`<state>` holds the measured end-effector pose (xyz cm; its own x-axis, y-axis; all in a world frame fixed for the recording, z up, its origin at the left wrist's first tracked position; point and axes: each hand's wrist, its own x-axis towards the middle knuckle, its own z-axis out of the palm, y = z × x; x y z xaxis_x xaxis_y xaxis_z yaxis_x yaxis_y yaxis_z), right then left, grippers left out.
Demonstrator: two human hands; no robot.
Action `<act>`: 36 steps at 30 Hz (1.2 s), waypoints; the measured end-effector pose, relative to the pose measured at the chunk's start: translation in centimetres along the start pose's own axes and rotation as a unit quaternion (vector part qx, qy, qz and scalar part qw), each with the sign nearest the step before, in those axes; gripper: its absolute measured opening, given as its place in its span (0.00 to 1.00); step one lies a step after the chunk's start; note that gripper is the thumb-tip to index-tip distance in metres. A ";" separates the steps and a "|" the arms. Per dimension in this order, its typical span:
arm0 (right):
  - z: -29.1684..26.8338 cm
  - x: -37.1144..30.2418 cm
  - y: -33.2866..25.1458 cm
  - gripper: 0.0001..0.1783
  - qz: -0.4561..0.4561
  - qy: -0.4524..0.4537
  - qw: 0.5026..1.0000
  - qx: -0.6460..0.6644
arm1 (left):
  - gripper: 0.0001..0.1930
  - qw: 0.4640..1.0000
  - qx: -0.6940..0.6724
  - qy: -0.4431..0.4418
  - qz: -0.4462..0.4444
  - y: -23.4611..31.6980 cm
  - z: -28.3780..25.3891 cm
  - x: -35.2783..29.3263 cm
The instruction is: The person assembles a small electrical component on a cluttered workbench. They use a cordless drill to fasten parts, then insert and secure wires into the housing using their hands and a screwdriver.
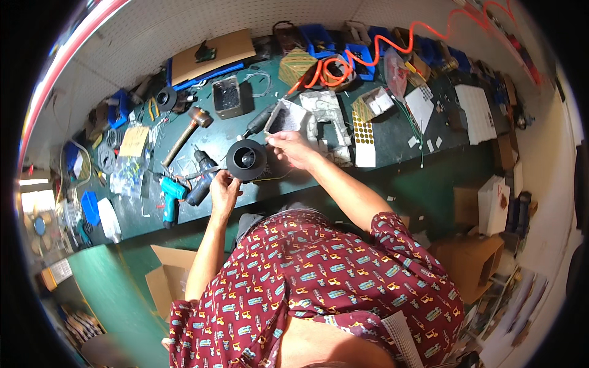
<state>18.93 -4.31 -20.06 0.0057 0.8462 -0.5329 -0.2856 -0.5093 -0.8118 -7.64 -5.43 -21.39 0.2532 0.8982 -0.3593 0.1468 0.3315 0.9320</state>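
Note:
A round black housing with a raised ring and a hub at its centre sits near the front edge of the green bench. My left hand is closed at its lower left rim, fingertips against it. My right hand hovers at the upper right of the housing, thumb and forefinger pinched together; whatever is between them is too small to name. Just beyond that hand stands a white open box of small dark parts. A dark power screwdriver lies behind the housing.
Left of the housing lie a dark drill, a teal drill and a mallet. A metal tin stands behind. White foam packing and a sheet of round stickers lie to the right. An orange coiled hose hangs overhead.

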 end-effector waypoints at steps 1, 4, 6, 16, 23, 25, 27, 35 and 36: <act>-0.3 0.3 0.4 0.08 -0.012 0.006 1.000 0.006 | 0.10 1.000 0.018 0.022 0.010 1.2 0.5 -0.5; 0.1 1.1 0.7 0.09 -0.033 -0.021 0.999 0.020 | 0.17 0.985 0.140 0.064 0.083 -1.2 -0.6 -1.1; -0.1 1.5 0.7 0.11 -0.034 -0.023 0.999 0.024 | 0.17 0.972 0.175 0.047 0.147 -2.4 -0.1 -1.1; 0.3 2.1 0.7 0.10 -0.039 -0.029 0.997 -0.060 | 0.08 0.943 0.273 0.041 0.183 -3.9 0.4 -0.4; 0.3 3.1 0.0 0.11 -0.075 -0.050 0.988 -0.126 | 0.07 0.956 0.258 0.038 0.132 -3.5 0.2 -0.4; 0.4 3.2 -0.6 0.11 -0.087 -0.056 0.979 -0.174 | 0.07 0.950 0.280 0.037 0.134 -3.0 0.2 -0.5; 0.9 2.9 -2.1 0.11 -0.093 -0.065 0.964 -0.240 | 0.07 0.937 0.320 0.036 0.137 -2.2 0.2 -0.8; 1.0 4.8 -2.5 0.13 -0.179 -0.101 0.914 -0.351 | 0.07 0.931 0.326 0.030 0.162 -3.2 -0.1 -0.7; 0.9 5.0 -2.5 0.13 -0.175 -0.110 0.912 -0.353 | 0.06 0.934 0.320 0.032 0.157 -3.3 -0.1 -0.7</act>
<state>18.76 1.32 -20.49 -0.2366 0.9479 -0.2133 0.3857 -0.1099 -0.9161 -8.38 -7.15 -24.15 0.3263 0.9439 -0.0503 0.6216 -0.1741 0.7638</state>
